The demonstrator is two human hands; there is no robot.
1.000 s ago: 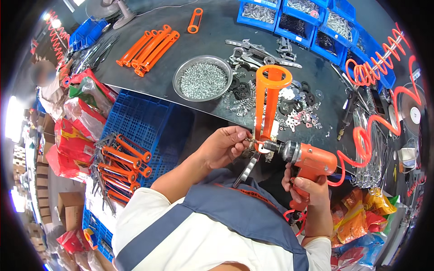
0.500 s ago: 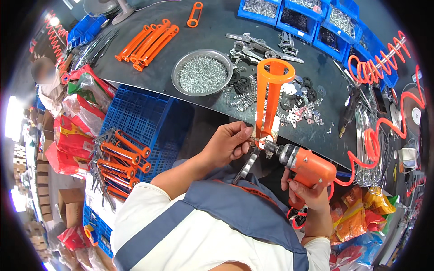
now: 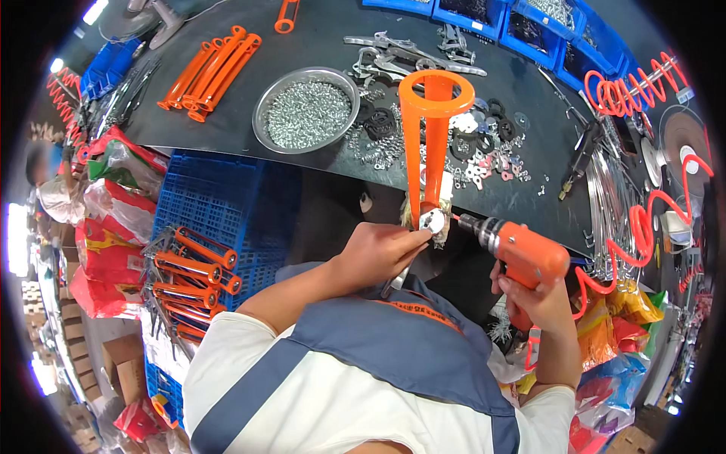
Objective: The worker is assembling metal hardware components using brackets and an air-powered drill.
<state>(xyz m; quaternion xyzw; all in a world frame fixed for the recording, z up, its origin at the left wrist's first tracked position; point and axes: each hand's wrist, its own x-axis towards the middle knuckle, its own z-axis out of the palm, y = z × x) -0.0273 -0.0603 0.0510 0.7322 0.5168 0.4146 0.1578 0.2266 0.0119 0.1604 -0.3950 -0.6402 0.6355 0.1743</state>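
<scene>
A caulking gun with an orange open frame stands upright over the table's near edge. Its ring end is up, and a pale metal fitting is at its bottom. My left hand is closed, fingers pressed together at this lower end; a metal handle shows below it. In my right hand is an orange power drill, gripped by its handle. The drill's thin bit points left at the fitting; whether it touches is too small to tell.
On the dark table are a steel bowl of screws, loose orange frames, metal handles and scattered small parts. Blue bins stand behind. A red coiled hose hangs at right. Finished-looking orange frames lie at left.
The drill has drawn back to the right, away from the fitting. My left fingers have shifted from beside the bit onto the gun's lower end. The whole view has swung slightly.
</scene>
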